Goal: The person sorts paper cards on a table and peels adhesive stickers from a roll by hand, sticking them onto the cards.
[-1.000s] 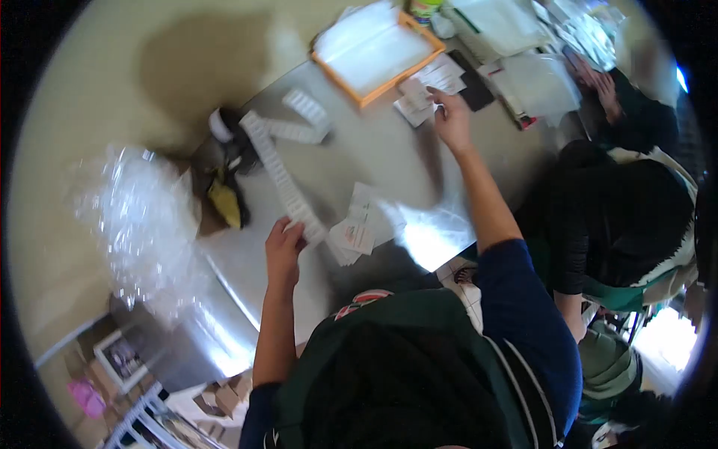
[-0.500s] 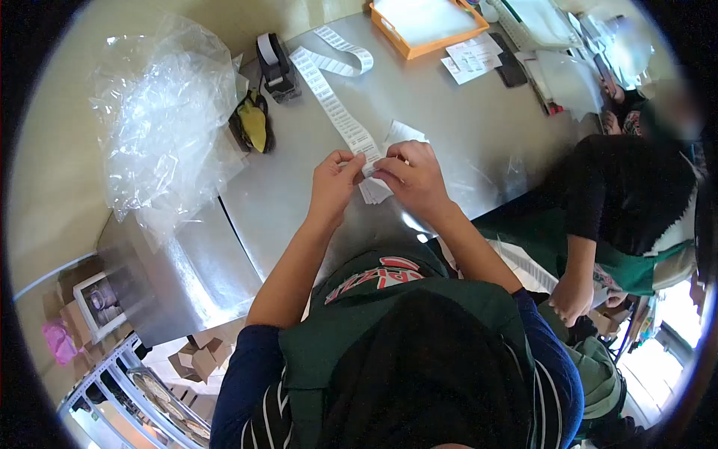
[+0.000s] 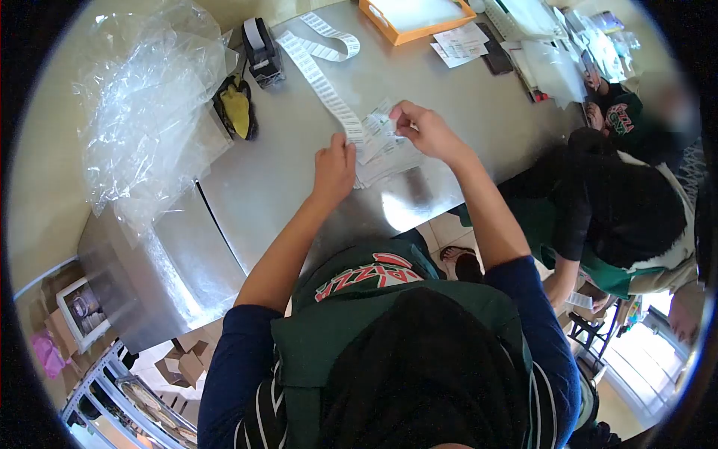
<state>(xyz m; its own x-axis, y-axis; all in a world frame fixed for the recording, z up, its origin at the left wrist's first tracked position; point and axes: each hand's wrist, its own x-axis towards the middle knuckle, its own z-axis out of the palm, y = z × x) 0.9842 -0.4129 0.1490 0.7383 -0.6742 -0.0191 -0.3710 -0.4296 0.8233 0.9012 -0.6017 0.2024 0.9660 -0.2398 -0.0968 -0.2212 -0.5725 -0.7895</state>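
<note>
A long strip of printed white labels curls across the metal table. My left hand is closed on its near end, thumb and fingers pinching the strip. To the right, my right hand has its thumb and fingertips pressed together at the upper edge of some printed paper slips. Whatever those fingertips pinch is too small to make out. The slips lie loosely overlapped beside the strip's end, partly under it.
A black tape dispenser and a black-and-yellow item stand left of the strip. Clear plastic bags heap at far left. An orange tray, receipts and a dark phone lie at the back. Co-workers are at the right.
My right hand has moved away from the strip's end, rightward and up, over the slips. The slips show more fully. My left hand stays on the strip. A co-worker at the right has shifted.
</note>
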